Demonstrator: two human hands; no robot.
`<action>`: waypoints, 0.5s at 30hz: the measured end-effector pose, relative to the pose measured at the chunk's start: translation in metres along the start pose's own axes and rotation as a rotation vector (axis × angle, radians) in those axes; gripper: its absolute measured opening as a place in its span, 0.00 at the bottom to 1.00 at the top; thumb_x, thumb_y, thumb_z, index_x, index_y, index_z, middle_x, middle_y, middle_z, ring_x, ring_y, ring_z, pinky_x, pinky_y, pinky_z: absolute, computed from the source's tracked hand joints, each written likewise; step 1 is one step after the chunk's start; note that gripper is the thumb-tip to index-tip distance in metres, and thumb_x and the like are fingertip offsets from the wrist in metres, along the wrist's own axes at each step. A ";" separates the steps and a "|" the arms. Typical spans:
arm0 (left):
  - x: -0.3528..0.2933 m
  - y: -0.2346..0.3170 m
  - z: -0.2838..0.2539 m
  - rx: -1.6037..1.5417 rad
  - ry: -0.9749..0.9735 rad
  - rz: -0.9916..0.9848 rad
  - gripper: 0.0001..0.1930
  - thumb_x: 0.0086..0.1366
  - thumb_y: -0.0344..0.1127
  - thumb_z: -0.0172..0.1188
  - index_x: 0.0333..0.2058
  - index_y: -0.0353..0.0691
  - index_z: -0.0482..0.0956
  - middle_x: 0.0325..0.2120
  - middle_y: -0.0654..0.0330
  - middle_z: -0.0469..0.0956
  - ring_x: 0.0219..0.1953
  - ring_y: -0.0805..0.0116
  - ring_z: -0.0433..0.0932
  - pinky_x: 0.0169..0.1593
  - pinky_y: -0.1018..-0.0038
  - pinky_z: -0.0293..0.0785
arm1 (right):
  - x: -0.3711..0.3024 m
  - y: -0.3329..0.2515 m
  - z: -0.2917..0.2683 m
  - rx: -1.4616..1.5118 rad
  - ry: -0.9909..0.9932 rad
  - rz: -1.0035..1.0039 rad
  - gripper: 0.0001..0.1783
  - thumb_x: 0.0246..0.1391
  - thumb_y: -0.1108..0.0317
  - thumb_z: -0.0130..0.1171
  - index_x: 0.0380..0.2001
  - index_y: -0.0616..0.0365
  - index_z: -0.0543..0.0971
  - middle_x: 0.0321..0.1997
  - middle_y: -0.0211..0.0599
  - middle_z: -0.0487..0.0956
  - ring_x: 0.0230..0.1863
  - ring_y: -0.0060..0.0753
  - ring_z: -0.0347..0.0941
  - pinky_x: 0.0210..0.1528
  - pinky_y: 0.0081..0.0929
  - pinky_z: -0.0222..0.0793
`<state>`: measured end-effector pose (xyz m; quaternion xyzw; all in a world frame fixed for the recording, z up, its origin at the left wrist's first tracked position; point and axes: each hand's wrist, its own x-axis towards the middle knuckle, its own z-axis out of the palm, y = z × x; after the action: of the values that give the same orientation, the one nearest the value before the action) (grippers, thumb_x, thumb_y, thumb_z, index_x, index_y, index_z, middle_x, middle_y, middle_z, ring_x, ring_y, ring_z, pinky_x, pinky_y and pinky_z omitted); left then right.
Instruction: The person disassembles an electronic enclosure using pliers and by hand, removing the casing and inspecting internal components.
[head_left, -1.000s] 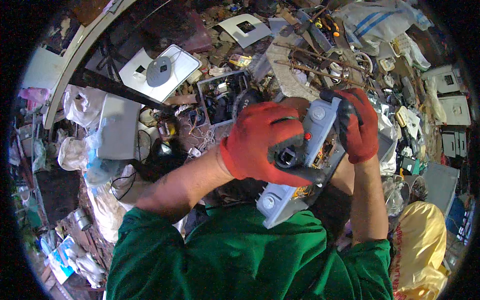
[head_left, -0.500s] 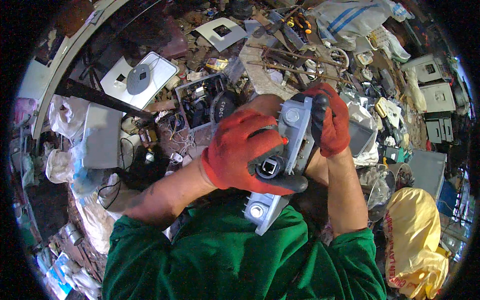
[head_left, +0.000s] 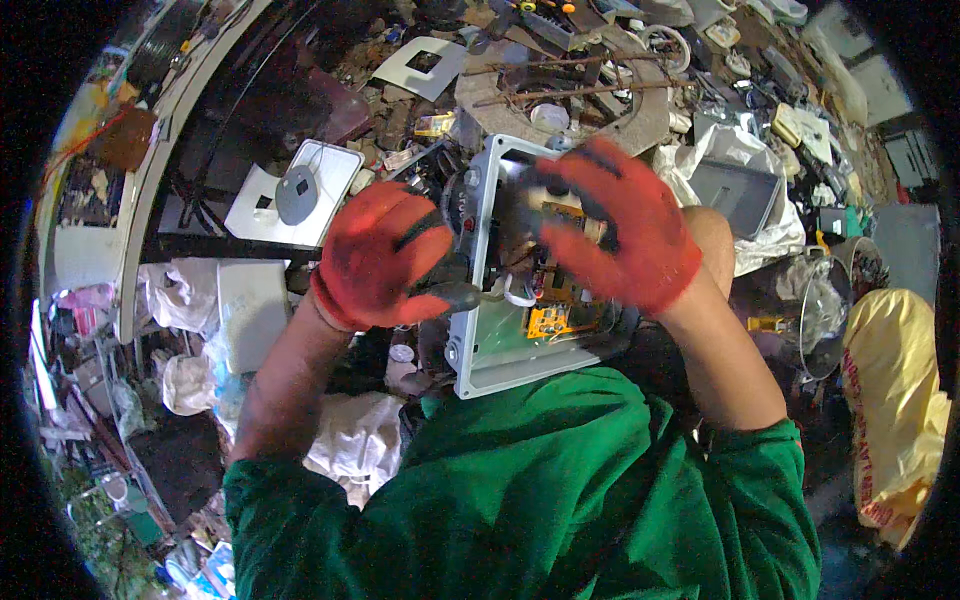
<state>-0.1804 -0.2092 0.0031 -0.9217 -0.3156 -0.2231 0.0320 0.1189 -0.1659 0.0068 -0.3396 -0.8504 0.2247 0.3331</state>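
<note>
A grey rectangular housing (head_left: 478,378) rests tilted against my lap, its open side showing orange circuit boards (head_left: 550,322) and a white wire (head_left: 520,297) inside. My left hand (head_left: 385,262), in a red and black glove, is closed at the housing's left wall, thumb across the edge. A round dark connector and a small red part (head_left: 469,225) sit on that wall. Over the housing's upper right, my right hand (head_left: 630,232), gloved the same way, reaches into the opening. Motion smears its fingertips, and whatever they touch is hidden.
White panels (head_left: 335,190) and a round grey plate (head_left: 296,195) lie at the far left. A concrete slab (head_left: 640,105) with rusty rods is beyond the housing. At right are a grey tray (head_left: 735,195), a clear round container (head_left: 822,315) and a yellow sack (head_left: 895,400).
The housing has turned from edge-on so that its inside with the boards shows. My left hand has shifted left; my right hand has come over the opening.
</note>
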 end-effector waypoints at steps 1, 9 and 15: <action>-0.002 -0.001 0.003 -0.042 0.001 -0.002 0.33 0.55 0.68 0.56 0.39 0.41 0.80 0.40 0.50 0.77 0.38 0.45 0.77 0.47 0.50 0.75 | -0.013 0.003 -0.001 0.101 -0.092 -0.074 0.36 0.42 0.46 0.71 0.54 0.52 0.78 0.52 0.53 0.76 0.52 0.59 0.75 0.48 0.45 0.77; 0.011 0.002 0.027 -0.061 0.220 -0.040 0.26 0.63 0.59 0.50 0.35 0.39 0.78 0.32 0.51 0.77 0.33 0.47 0.78 0.41 0.53 0.76 | -0.055 -0.024 0.038 0.093 -0.068 -0.004 0.38 0.43 0.54 0.73 0.57 0.56 0.74 0.51 0.50 0.75 0.48 0.55 0.76 0.47 0.44 0.76; 0.013 -0.005 0.037 -0.237 0.308 -0.049 0.18 0.56 0.50 0.57 0.32 0.39 0.77 0.29 0.50 0.76 0.29 0.47 0.77 0.36 0.57 0.76 | -0.043 -0.025 0.051 0.107 0.020 0.012 0.35 0.44 0.55 0.72 0.55 0.56 0.75 0.45 0.46 0.75 0.42 0.52 0.77 0.41 0.42 0.76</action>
<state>-0.1596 -0.1907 -0.0248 -0.8661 -0.3008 -0.3979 -0.0340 0.0951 -0.2215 -0.0305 -0.3285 -0.8319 0.2684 0.3578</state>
